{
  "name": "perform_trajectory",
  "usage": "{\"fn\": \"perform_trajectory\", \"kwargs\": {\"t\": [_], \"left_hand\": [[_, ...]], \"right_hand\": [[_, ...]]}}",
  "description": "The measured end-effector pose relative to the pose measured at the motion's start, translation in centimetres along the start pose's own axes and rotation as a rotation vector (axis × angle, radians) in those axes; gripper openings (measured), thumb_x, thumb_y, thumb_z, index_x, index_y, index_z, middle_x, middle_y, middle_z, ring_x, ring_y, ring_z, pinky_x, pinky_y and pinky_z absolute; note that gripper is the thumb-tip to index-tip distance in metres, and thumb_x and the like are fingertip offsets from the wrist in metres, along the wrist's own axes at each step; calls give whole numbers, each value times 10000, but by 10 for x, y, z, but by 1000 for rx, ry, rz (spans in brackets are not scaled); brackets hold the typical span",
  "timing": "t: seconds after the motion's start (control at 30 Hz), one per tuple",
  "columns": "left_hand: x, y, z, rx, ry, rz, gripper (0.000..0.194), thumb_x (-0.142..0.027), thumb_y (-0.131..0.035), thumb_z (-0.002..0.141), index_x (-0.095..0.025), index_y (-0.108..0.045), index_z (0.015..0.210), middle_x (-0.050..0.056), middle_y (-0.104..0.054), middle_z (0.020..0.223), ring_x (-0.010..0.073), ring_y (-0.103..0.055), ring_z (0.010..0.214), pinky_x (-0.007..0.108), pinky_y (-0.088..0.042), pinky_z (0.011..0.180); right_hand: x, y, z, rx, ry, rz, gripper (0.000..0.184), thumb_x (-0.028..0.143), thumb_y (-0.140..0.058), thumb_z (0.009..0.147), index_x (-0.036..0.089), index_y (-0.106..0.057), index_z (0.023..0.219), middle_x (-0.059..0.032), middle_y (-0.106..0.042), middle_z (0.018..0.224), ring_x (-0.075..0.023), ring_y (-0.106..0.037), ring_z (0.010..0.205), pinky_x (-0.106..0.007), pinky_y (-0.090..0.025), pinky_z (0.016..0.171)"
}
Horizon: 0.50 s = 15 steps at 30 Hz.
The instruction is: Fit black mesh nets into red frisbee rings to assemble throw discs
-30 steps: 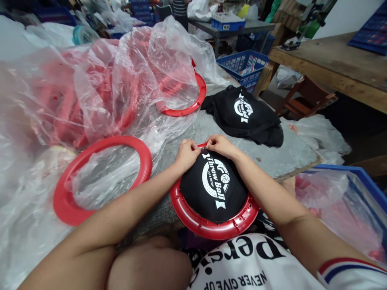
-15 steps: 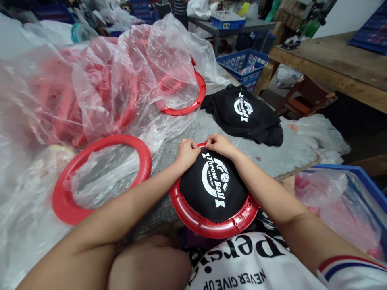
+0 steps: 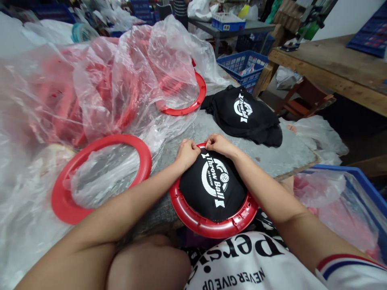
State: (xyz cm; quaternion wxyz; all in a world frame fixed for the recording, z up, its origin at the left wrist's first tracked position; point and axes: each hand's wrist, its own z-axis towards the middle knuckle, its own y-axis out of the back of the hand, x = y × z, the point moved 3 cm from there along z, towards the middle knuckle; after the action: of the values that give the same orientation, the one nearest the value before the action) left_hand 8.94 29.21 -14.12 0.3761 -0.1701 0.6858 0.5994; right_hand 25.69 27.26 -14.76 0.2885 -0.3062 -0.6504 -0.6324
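Observation:
A red plastic ring (image 3: 211, 227) lies at the table's near edge, in front of my body. A black fabric disc with a white "Throw Ball" print (image 3: 213, 185) is stretched inside it. My left hand (image 3: 186, 154) and my right hand (image 3: 218, 144) sit close together at the ring's far rim. Both pinch the fabric's edge there, fingers curled shut. My forearms run along either side of the ring.
An empty red ring (image 3: 99, 177) lies to the left over clear plastic. A big clear bag of red rings (image 3: 99, 84) fills the back left. A pile of black printed fabric (image 3: 244, 114) lies behind. A blue crate (image 3: 353, 201) stands right; a wooden bench (image 3: 332, 68) stands beyond.
Almost nothing differs. Both hands stay pinched at the far rim of the ring; the view has shifted very slightly.

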Motion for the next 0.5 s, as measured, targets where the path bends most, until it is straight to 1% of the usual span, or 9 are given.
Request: {"fn": "perform_trajectory", "kwargs": {"t": [0.17,0.23,0.27,0.37,0.43,0.5], "left_hand": [[3,-1,2,-2,-13,-29,165,-89,-600,730,-193,-517,634,17,-574,849,166,-557,833,301,-439,804],[4,-1,3,4,-16,-33,164,-94,-603,730,-193,-517,631,14,-573,836,166,-557,828,300,-438,789],[4,-1,3,8,-17,-37,165,-98,-604,736,-192,-519,630,14,-573,837,167,-556,827,301,-437,784],[4,0,3,10,-27,-59,175,-101,-609,759,-190,-528,632,16,-573,844,168,-557,839,304,-435,795],[3,1,3,7,-37,-75,184,-96,-613,767,-190,-531,632,15,-570,840,169,-557,845,306,-435,813],[3,1,2,10,-44,-83,192,-90,-616,770,-190,-533,628,14,-568,833,169,-556,842,310,-437,830]], "right_hand": [[-3,-2,1,2,-31,67,84,160,-641,696,171,-644,613,5,-648,658,-135,-553,646,-242,-406,628],[-3,-2,0,4,-72,145,15,164,-667,675,170,-666,661,8,-648,655,-134,-554,643,-237,-404,614],[-3,-2,0,-14,-94,212,34,162,-678,663,167,-679,697,9,-655,669,-131,-556,643,-235,-406,610],[-5,4,-2,-146,-141,470,138,141,-663,648,161,-699,780,9,-660,692,-114,-535,609,-234,-414,604],[-6,9,-2,-244,-159,636,158,119,-625,641,160,-702,773,4,-657,685,-102,-508,578,-235,-418,594],[-9,14,-1,-313,-176,773,168,92,-599,618,161,-698,734,-14,-683,722,-98,-530,597,-230,-439,610]]}}
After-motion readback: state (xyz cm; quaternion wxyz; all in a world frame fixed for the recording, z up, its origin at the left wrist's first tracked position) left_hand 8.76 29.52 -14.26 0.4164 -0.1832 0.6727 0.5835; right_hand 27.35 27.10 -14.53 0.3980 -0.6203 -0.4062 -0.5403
